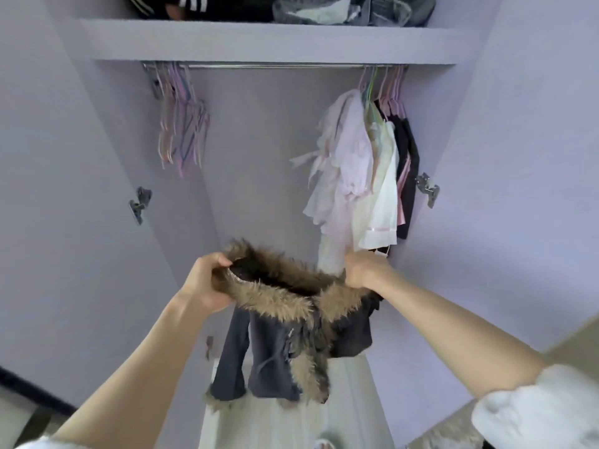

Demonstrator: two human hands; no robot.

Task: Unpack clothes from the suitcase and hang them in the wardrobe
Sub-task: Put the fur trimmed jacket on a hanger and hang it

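Where both hands grip, jacket (285, 335) collar-up.

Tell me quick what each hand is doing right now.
Left hand: grips the fur collar of the dark jacket.
Right hand: grips the jacket's other collar end.

The wardrobe (259, 157) is pale lilac inside, with a silver rail (275, 65). The jacket (275, 351) below the rail is dark grey-blue with tan-brown fur trim. On the rail's right end hang white, pale pink and black clothes (363, 176); on its left end, pink and purple hangers (181, 131).
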